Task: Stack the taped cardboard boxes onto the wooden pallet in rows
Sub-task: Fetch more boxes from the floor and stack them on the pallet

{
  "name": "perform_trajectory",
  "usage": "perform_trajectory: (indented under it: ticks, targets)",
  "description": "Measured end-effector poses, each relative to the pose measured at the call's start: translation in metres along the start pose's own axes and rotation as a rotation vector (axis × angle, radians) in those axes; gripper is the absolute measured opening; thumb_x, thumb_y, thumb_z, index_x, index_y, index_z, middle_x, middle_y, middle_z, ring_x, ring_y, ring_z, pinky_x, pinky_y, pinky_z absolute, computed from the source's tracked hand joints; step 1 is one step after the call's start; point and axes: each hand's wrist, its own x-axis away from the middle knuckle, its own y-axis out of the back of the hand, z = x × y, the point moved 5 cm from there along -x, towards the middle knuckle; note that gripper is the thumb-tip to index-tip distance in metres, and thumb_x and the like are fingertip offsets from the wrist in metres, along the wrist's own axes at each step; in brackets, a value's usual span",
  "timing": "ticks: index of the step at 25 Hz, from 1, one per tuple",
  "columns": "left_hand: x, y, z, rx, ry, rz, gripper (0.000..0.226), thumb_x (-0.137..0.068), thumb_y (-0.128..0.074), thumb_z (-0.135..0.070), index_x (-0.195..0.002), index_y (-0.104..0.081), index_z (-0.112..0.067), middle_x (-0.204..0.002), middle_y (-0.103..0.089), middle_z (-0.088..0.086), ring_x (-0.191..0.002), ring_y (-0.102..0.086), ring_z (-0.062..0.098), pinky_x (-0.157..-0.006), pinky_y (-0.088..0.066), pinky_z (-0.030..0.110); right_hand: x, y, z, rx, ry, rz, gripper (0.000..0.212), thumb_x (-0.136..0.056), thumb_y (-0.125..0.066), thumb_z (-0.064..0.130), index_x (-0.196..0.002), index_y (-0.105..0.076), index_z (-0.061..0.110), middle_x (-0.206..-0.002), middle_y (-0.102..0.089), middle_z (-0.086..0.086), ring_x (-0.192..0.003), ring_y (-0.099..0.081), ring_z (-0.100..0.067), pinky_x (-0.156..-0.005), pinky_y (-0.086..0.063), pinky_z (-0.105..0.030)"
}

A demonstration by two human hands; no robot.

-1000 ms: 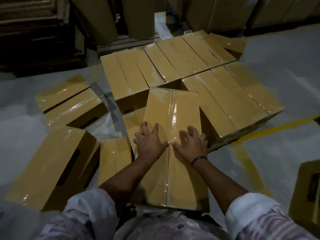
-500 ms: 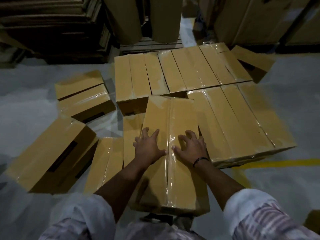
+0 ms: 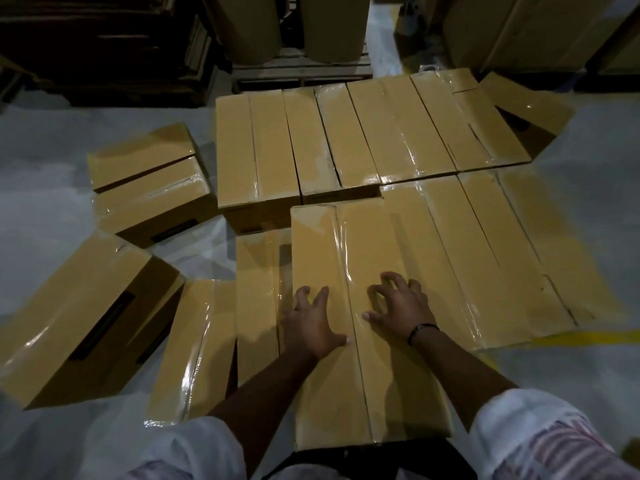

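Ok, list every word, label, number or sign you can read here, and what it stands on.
None: no text can be read anywhere in this view.
The taped boxes show only plain brown card and shiny clear tape.
The dark strip on the side of the floor box looks like a slot, not print.

- Nearest box (image 3: 322, 358): tan cardboard, matt; clear tape along the centre seam, glossy, wrinkled, catching glare.
- Rows of boxes (image 3: 398, 140): same matt cardboard; shiny tape strips on seams and edges.
- Loose box at left (image 3: 79, 317): matt cardboard, glossy tape at the corners.
- Floor (image 3: 45, 161): pale grey, smooth, faint sheen; yellow line (image 3: 588, 336) looks painted.
- Pallet at the back (image 3: 301, 69): bare wooden slats, dull.
- Sleeves (image 3: 512, 424): white cloth, matt.
- Wristband (image 3: 420, 329): dark; material unclear.
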Motion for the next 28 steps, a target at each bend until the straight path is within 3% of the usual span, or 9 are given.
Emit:
perform_trajectory:
  ticks: [8, 15, 22, 28]
  targets:
    - [-0.063, -0.024, -0.009, -0.053, 0.01, -0.026, 0.123, -0.065, -0.083, -0.071, -0.161, -0.015, -0.035, -0.162, -0.007, 0.004, -0.141, -0.033, 0.041, -0.11, -0.04, 0.051, -0.082, -0.003, -0.031, -0.04, 0.034, -0.006, 0.054, -0.085, -0.076, 0.047, -0.135, -0.058, 0.036, -0.156, -0.027, 0.01, -0.139, -0.024, -0.031, -0.113, -0.034, -0.048]
    - [-0.123, -0.051, -0.023, -0.155, 0.056, -0.017, 0.144, -0.059, -0.087, -0.069, -0.16, 0.01, -0.036, -0.166, 0.0, 0.01, -0.133, -0.043, 0.052, -0.105, -0.046, 0.059, -0.133, -0.027, -0.073, -0.105, 0.014, 0.018, 0.044, -0.086, -0.076, 0.038, -0.129, -0.063, 0.038, -0.15, -0.03, 0.008, -0.131, -0.029, -0.03, -0.108, -0.04, -0.046]
    - [-0.163, -0.069, -0.027, -0.181, 0.118, -0.017, 0.145, -0.057, -0.089, -0.065, -0.162, 0.007, -0.036, -0.164, 0.002, 0.009, -0.124, -0.047, 0.051, -0.103, -0.046, 0.054, -0.182, -0.033, -0.097, -0.24, -0.016, 0.108, 0.046, -0.087, -0.075, 0.027, -0.129, -0.061, 0.039, -0.151, -0.028, 0.008, -0.131, -0.027, -0.026, -0.107, -0.043, -0.043]
    - [-0.169, -0.091, -0.026, -0.185, 0.126, 0.07, 0.147, -0.047, -0.093, -0.066, -0.162, -0.004, -0.039, -0.168, 0.013, 0.01, -0.131, -0.04, 0.053, -0.104, -0.046, 0.059, -0.185, -0.044, -0.1, -0.065, 0.022, 0.228, 0.062, -0.083, -0.078, 0.029, -0.139, -0.053, 0.036, -0.158, -0.015, 0.004, -0.139, -0.016, -0.031, -0.109, -0.043, -0.05]
